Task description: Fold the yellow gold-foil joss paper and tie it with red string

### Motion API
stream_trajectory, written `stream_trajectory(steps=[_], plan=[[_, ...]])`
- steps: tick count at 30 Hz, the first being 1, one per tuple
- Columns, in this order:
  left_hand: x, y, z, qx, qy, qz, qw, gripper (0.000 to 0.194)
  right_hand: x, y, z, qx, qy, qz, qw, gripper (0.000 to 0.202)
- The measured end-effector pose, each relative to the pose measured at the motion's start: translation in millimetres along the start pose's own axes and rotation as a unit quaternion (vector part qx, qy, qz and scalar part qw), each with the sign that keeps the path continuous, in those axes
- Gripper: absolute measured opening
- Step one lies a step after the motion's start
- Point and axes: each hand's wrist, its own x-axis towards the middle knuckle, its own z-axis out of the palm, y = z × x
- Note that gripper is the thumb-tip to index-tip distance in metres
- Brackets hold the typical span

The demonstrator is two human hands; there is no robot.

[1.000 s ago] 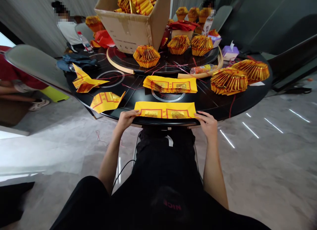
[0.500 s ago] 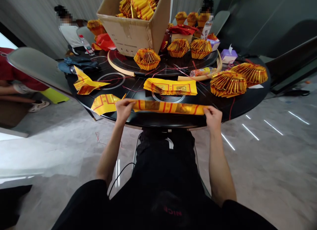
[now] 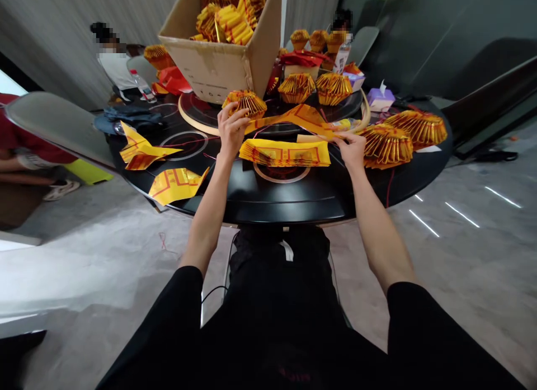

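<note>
A folded yellow paper strip [image 3: 306, 117] with red print stretches between my two hands, bowed upward in the middle, above the far side of the paper stack. My left hand [image 3: 232, 131] grips its left end, fingers in front of a pleated gold paper ornament [image 3: 248, 103]; whether they touch the ornament I cannot tell. Pinched in my right hand [image 3: 351, 149] is the strip's right end, beside another pleated gold ornament [image 3: 388, 146]. Below the strip lies a stack of folded yellow paper [image 3: 287, 153]. Loose yellow sheets [image 3: 176, 186] lie to the left on the black round table [image 3: 285, 208].
A cardboard box [image 3: 210, 71] full of folded gold paper stands on the turntable at the back. Nearby are a plastic bottle [image 3: 342, 55], a purple tissue box [image 3: 380, 100], and a dark cloth [image 3: 132, 118]. Other people sit behind the table and at left.
Both hands have moved up and away from the table's near edge, carrying the strip over the stack. The strip was taut and level; now it bends upward in the middle.
</note>
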Motion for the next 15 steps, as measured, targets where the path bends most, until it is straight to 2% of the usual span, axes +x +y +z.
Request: stream_trajectory(steps=[5, 8, 15], plan=[[-38.1, -11.1, -8.5, 0.076, -0.062, -0.020, 0.995, 0.022, -27.2, 7.4, -18.3, -0.079, -0.103, 0.014, 0.991, 0.009], [-46.1, -13.9, -9.0, 0.096, -0.087, -0.032, 0.991, 0.025, -32.9, 9.4, -22.9, -0.152, -0.173, -0.009, 0.973, 0.020], [-51.2, -12.4, -2.2, 0.140, -0.184, -0.031, 0.972, 0.029, -35.4, 9.7, -20.7, -0.255, -0.208, -0.024, 0.944, 0.033]])
